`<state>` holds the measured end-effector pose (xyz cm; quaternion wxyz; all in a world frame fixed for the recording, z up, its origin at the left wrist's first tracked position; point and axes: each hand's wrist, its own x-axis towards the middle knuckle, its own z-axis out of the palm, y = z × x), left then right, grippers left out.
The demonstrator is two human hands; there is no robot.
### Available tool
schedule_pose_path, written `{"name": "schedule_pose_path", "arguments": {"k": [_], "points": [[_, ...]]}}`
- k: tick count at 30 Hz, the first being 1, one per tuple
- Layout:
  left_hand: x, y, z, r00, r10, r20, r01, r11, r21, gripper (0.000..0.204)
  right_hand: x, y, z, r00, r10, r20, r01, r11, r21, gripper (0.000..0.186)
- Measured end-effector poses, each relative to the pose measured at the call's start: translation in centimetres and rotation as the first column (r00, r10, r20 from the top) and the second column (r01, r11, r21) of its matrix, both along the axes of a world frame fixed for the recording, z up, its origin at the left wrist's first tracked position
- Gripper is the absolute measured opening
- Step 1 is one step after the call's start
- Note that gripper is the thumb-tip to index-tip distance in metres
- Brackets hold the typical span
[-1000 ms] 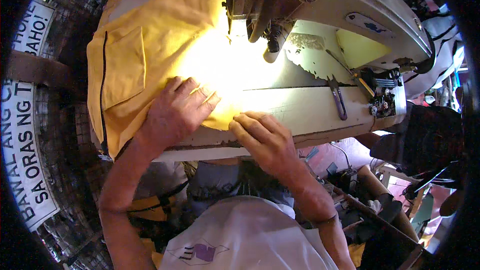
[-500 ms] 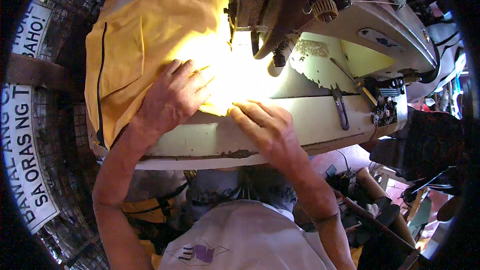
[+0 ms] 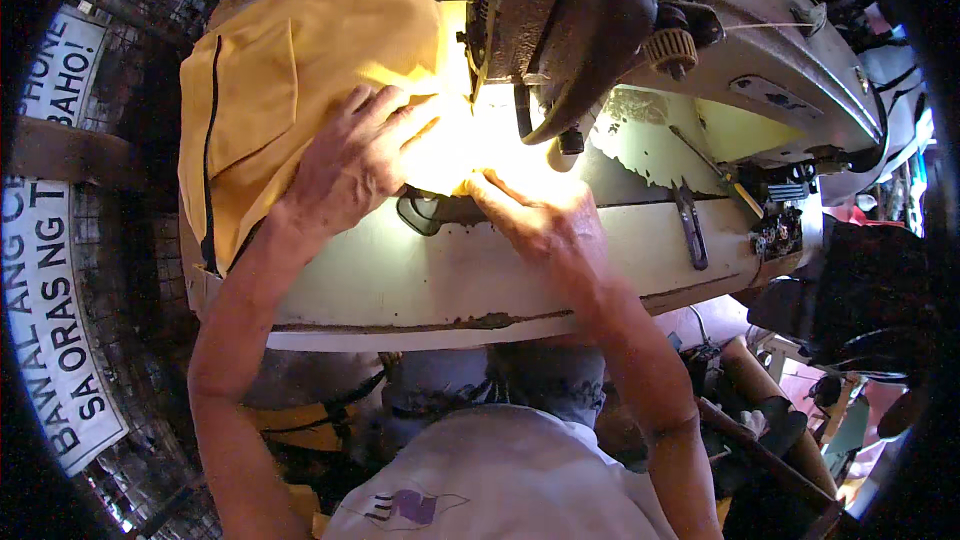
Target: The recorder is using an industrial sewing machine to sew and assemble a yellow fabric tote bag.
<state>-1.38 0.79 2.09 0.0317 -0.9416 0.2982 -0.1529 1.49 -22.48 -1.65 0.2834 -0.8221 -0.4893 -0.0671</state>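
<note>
A yellow-orange cloth [image 3: 340, 50] with a sewn-on pocket and a dark zipper-like strip lies over the left of the sewing table. My left hand [image 3: 355, 160] rests flat on it with fingers stretched toward the lit sewing spot. Between thumb and fingers, my right hand [image 3: 545, 215] pinches the near edge of the cloth. Just beyond both hands stands the sewing machine head [image 3: 560, 30]. Glare from its lamp hides the needle area and some fingertips.
Thread snips [image 3: 688, 225] and a yellow-handled tool [image 3: 745, 200] lie right of my right hand. A heap of small metal parts [image 3: 775, 230] sits at the table's right end. The machine arm [image 3: 780, 60] spans the far right. Signs [image 3: 60, 330] hang at the left.
Both hands have moved slightly away from me with the cloth edge. A dark fitting in the tabletop now shows between them. The view has shifted slightly.
</note>
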Motion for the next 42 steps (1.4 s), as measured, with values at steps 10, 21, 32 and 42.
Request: {"name": "schedule_pose_path", "arguments": {"k": [10, 21, 32, 42], "points": [[-2.3, -1.6, -2.1, 0.988, -0.149, 0.029, 0.150, 0.988, -0.032, 0.025, -0.3, -1.5, -0.4, 0.998, 0.052, -0.029, -0.047, 0.988, 0.144, 0.036], [-1.8, -0.9, -1.6, 0.990, -0.140, -0.020, 0.137, 0.984, -0.117, 0.026, -0.6, -1.4, 0.0, 0.995, -0.017, 0.101, 0.013, 0.999, 0.034, 0.025], [0.1, 0.2, -1.7, 0.972, -0.232, -0.031, 0.222, 0.955, -0.197, 0.026, 0.1, -0.9, 1.0, 1.000, 0.005, 0.021, -0.004, 1.000, -0.019, 0.032], [1.1, 0.9, -2.1, 0.972, -0.227, -0.061, 0.197, 0.929, -0.313, 0.023, 0.2, -7.0, 0.8, 0.987, -0.158, 0.017, 0.156, 0.983, 0.099, 0.042]]}}
